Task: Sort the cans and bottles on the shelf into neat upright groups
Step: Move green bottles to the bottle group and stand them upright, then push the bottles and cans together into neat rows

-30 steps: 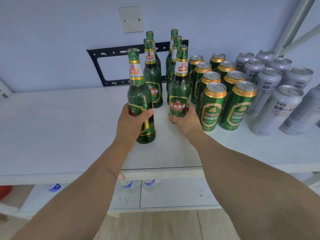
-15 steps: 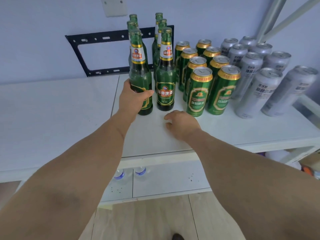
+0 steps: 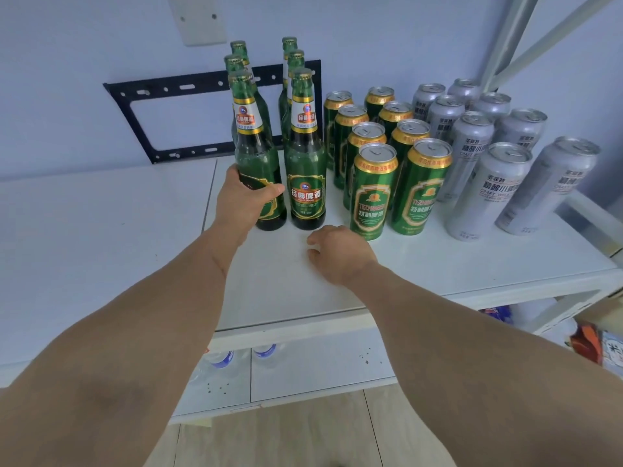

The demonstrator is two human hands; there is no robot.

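Observation:
Several green glass beer bottles stand upright in two rows on the white shelf (image 3: 101, 230). My left hand (image 3: 241, 197) is wrapped around the lower body of the front left bottle (image 3: 254, 153), which stands on the shelf beside the front right bottle (image 3: 306, 170). My right hand (image 3: 338, 252) rests on the shelf just in front of that bottle, fingers curled, holding nothing. To the right stand two rows of green and gold cans (image 3: 372, 193), then silver cans (image 3: 485, 190), all upright.
A black metal bracket (image 3: 135, 92) and a white wall plate (image 3: 199, 18) hang on the blue wall behind. White frame struts (image 3: 505, 38) rise at the right. Water bottles (image 3: 222, 360) and coloured packages (image 3: 593, 342) lie on the level below.
My left hand carried its bottle back into line beside the front right bottle. My right hand let go of the front right bottle and drew back onto the shelf.

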